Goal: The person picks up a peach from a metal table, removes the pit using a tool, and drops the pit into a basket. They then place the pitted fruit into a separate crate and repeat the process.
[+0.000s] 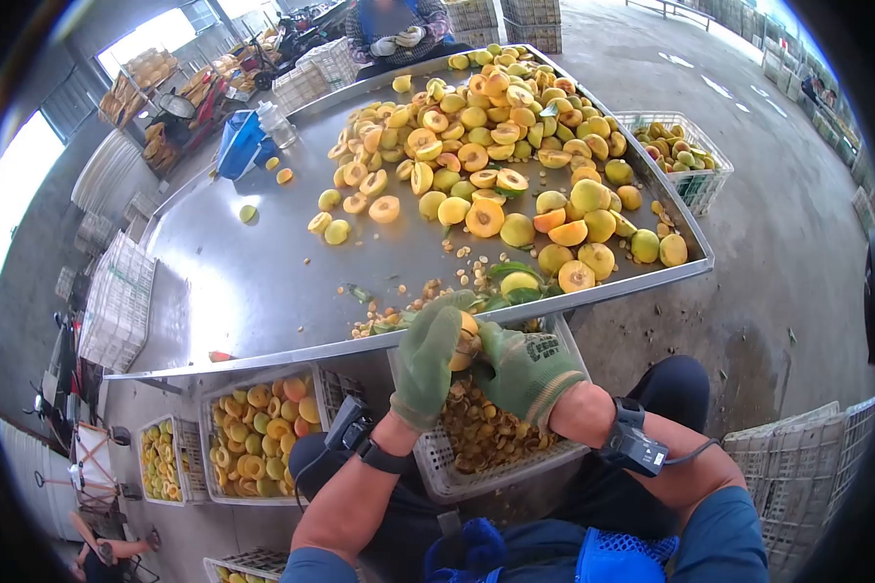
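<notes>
Both my hands wear green work gloves and meet at the near edge of the metal table. My left hand [430, 360] is closed around a yellow peach [466, 346], part of which shows between the gloves. My right hand [530, 371] presses on the same peach from the other side, its fingertips partly hidden. Whether a tool is in the right hand cannot be seen. Right below, a white crate [436, 457] holds brown pits and scraps. Loose pits and a yellow peach with green leaves [519, 283] lie on the table just beyond my hands.
A large heap of whole and halved peaches [486, 126] covers the far right of the raised-rim table [233, 311]. Crates of peach halves [262, 437] stand at left. Another fruit crate [695, 185] is at right, stacked crates [797, 476] nearer. A person [397, 39] sits opposite.
</notes>
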Demonstrator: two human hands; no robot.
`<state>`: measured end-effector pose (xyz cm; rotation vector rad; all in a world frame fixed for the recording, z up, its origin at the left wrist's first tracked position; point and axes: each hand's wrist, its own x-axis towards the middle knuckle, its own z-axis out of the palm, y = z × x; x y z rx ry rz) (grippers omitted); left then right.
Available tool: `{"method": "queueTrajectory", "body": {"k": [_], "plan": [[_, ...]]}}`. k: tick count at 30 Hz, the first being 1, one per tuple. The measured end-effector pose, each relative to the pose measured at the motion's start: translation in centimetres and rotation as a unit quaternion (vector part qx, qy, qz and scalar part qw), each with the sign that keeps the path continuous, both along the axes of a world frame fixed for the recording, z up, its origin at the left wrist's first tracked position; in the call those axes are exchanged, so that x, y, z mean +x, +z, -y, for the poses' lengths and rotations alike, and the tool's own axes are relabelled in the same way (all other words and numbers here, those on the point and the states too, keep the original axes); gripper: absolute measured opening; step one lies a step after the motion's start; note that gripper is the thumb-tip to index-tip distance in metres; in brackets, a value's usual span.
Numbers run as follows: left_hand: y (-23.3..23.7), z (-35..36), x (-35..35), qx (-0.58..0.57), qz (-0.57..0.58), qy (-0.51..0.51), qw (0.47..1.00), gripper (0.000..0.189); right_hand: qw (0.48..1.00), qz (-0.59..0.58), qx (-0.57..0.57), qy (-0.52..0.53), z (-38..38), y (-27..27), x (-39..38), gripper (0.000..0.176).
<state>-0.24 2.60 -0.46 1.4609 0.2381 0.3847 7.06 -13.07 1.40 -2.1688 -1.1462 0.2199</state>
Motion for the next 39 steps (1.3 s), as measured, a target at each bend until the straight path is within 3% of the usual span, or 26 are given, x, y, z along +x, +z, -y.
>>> {"method": "queueTrajectory", "body": {"k": [4, 7, 10, 16, 17, 19, 22, 23, 24, 26, 29, 30, 32, 34, 35, 36, 37, 38, 39], "plan": [[0.0, 0.8, 0.6, 0.049, 0.029, 0.032, 0.998, 0.038, 0.999, -0.047, -0.008, -0.004, 0.2, 0.2, -0.2, 0.034], [-0.3, 1.3, 0.8, 0.147, 0.057, 0.045, 0.986, 0.036, 0.996, -0.089, -0.031, -0.001, 0.4, 0.3, 0.0, 0.033], [0.4, 1.7, 0.6, 0.206, 0.059, 0.054, 0.975, 0.036, 0.995, -0.097, 0.004, 0.009, 0.7, 0.3, -0.3, 0.025], [-0.1, 1.4, 0.9, 0.101, 0.058, 0.014, 0.993, 0.038, 0.966, -0.219, 0.074, 0.114, 0.9, -1.0, 2.3, 0.026], [-0.3, 1.3, 0.9, 0.127, 0.065, 0.014, 0.99, 0.039, 0.947, -0.297, 0.028, 0.119, 1.1, 0.2, 2.9, 0.025], [-0.5, 1.2, 1.0, 0.178, 0.079, 0.005, 0.981, 0.042, 0.885, -0.446, -0.06, 0.12, 1.8, 3.2, 3.5, 0.023], [-0.7, 1.7, 0.6, 0.221, 0.08, 0.049, 0.971, 0.046, 0.797, -0.59, -0.078, 0.108, 2.1, 3.8, 3.8, 0.024], [-1.3, 0.9, 0.6, 0.248, 0.104, 0.036, 0.963, 0.05, 0.743, -0.65, -0.071, 0.141, 2.2, 3.5, 4.0, 0.022], [-2.9, 0.1, 0.5, 0.217, 0.098, 0.04, 0.97, 0.054, 0.688, -0.705, -0.058, 0.163, 2.4, 2.8, 4.3, 0.021], [-1.7, 1.7, 1.0, 0.134, 0.13, 0.023, 0.982, 0.057, 0.537, -0.797, -0.006, 0.276, 2.3, 0.3, 4.8, 0.022], [0.4, 2.8, 0.8, 0.047, 0.107, -0.04, 0.992, 0.056, 0.411, -0.838, 0.08, 0.349, 3.4, -0.5, 4.4, 0.027], [-0.1, 2.5, 0.6, 0.126, 0.107, -0.042, 0.985, 0.055, 0.384, -0.85, 0.084, 0.351, 3.8, -0.7, 4.0, 0.03], [-0.6, 1.6, 0.1, 0.18, 0.078, -0.029, 0.98, 0.059, 0.486, -0.813, 0.077, 0.311, 3.8, -2.5, 3.4, 0.025], [-1.0, 0.3, -0.5, 0.117, 0.026, -0.021, 0.993, 0.063, 0.542, -0.756, 0.041, 0.365, 3.3, -3.9, 3.5, 0.026], [-0.9, -0.3, -0.9, 0.062, 0.0, -0.015, 0.998, 0.066, 0.629, -0.703, -0.048, 0.327, 3.6, -1.9, 3.9, 0.031], [-0.7, -1.1, -1.3, 0.007, -0.021, -0.008, 1.0, 0.068, 0.719, -0.608, -0.125, 0.312, 3.7, -0.9, 3.8, 0.035], [-0.3, -1.9, -1.6, -0.045, -0.034, -0.003, 0.998, 0.07, 0.781, -0.492, -0.293, 0.248, 3.2, 0.9, 3.8, 0.044], [0.6, -2.4, -1.9, -0.077, -0.035, 0.001, 0.996, 0.071, 0.886, -0.156, -0.302, 0.317, 3.0, -1.9, 3.3, 0.054], [1.3, -3.1, -2.3, -0.107, -0.034, 0.003, 0.994, 0.071, 0.886, -0.161, -0.341, 0.269, 3.6, -3.8, 3.4, 0.059]]}}
